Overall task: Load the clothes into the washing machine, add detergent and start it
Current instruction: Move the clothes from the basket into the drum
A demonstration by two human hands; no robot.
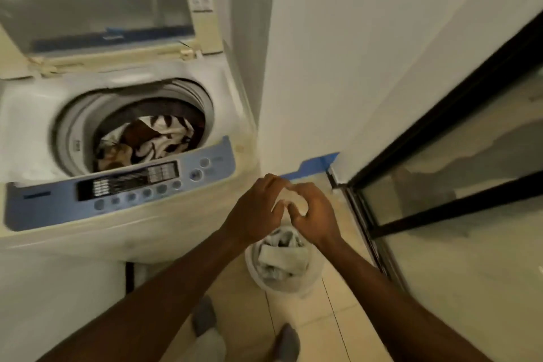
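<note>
A white top-loading washing machine (205, 82) stands at the left with its lid (97, 0) raised. Brown and white patterned clothes (150, 141) lie in its drum. A blue control panel (123, 185) runs along its front. To the right of the machine, my left hand (255, 211) and my right hand (314, 214) are together, both gripping a small pale piece of cloth (293, 200). Below them a white laundry basket (279, 267) on the floor holds grey and white clothes. The picture is blurred.
A white wall corner (273, 67) rises right of the machine. A glass sliding door with a black frame (440, 114) fills the right side. Blue tape (317, 163) marks the floor edge. My feet in grey slippers (204, 314) stand on beige tiles.
</note>
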